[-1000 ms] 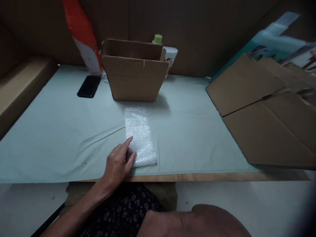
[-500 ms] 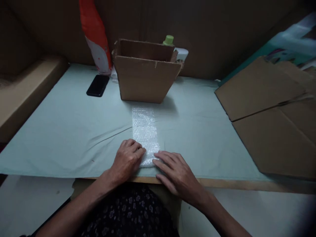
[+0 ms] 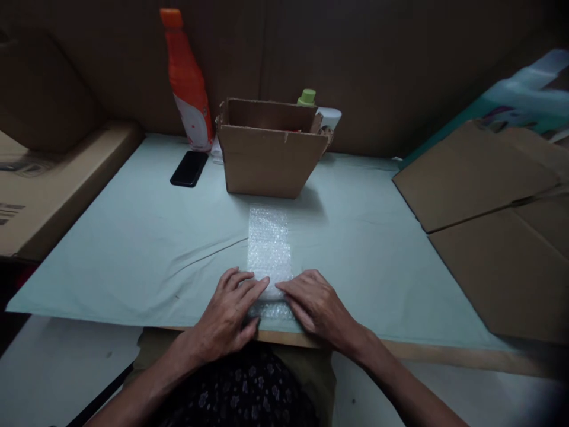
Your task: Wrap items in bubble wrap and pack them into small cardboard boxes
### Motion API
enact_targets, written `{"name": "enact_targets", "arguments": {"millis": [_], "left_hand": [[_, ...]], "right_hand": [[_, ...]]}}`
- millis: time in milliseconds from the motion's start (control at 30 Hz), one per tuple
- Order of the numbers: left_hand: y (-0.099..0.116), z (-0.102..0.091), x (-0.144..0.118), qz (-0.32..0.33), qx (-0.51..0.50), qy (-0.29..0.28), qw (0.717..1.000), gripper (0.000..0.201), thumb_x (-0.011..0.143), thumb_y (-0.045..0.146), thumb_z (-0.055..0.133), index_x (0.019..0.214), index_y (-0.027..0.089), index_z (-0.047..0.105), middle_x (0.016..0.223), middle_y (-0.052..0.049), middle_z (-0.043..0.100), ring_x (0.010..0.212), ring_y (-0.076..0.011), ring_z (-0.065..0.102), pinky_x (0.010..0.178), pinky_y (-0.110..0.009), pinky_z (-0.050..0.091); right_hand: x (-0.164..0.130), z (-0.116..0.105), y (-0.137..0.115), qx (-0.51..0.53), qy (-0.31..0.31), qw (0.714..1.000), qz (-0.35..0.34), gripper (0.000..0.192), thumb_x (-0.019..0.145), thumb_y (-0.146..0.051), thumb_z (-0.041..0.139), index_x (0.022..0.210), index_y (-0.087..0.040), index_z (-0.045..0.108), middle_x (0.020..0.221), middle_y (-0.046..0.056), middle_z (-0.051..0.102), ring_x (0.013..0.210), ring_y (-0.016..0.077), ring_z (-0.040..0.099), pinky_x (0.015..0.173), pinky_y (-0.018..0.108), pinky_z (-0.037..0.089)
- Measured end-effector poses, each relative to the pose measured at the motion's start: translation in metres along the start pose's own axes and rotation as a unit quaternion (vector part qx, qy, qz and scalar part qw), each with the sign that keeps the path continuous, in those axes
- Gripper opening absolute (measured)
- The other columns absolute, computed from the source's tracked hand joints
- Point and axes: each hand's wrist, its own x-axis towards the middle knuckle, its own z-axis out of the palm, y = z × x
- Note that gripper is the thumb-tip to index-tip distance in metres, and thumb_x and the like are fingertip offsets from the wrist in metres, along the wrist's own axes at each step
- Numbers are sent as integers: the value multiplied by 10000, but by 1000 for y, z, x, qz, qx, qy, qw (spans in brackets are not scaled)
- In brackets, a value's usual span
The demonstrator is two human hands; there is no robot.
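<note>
A narrow strip of clear bubble wrap (image 3: 269, 243) lies lengthwise on the pale green cloth. Near the table's front edge it is doubled over into a fold, and a flat end shows below that. My left hand (image 3: 231, 305) grips the strip's left side, fingertips on the fold and thumb lower down. From the right, my right hand (image 3: 315, 302) holds the fold with bent fingers close together. Only a small gap separates the two hands' fingertips. Whether anything is wrapped inside the fold I cannot tell.
Beyond the strip stands an open cardboard box (image 3: 267, 163). A black phone (image 3: 189, 169) and an orange bottle (image 3: 189, 89) are left of it; a green-capped bottle (image 3: 306, 96) is behind. Cardboard flaps (image 3: 484, 178) border the right, with a teal jug (image 3: 524, 98) behind. A long carton (image 3: 84, 172) lies left.
The near end of the bubble wrap now shows a fold higher up, with a flat part below it. Both hands have shifted with it, the right fingers more bent. The whole view has tilted slightly upward.
</note>
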Motion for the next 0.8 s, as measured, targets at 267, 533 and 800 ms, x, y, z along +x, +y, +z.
{"name": "enact_targets", "arguments": {"millis": [267,533,800], "left_hand": [[-5,-2,0,11,0,-22,1000,876,781,171,652,1553,201,239,1383,-132,603,1282,-321,499,1140,-604,313],[2,-1,10,-115,-58,98,987,630,888,167,547,1491,230,375,941,-52,668,856,-214,588,802,-383,509],[-18,4,26,-182,56,72,979,556,913,273,558,1437,137,436,812,-49,637,746,-232,558,743,-399,480]], "right_hand": [[-12,5,-15,-110,-50,992,-27,294,935,-92,478,1175,-148,637,1036,114,723,952,251,632,890,442,459],[8,-11,-2,52,-23,992,116,374,913,-189,579,1285,-225,599,1065,62,761,879,214,685,774,375,539],[2,-2,-29,-100,47,994,4,273,929,-125,563,1179,-207,638,1157,101,730,1081,268,647,890,448,496]]}}
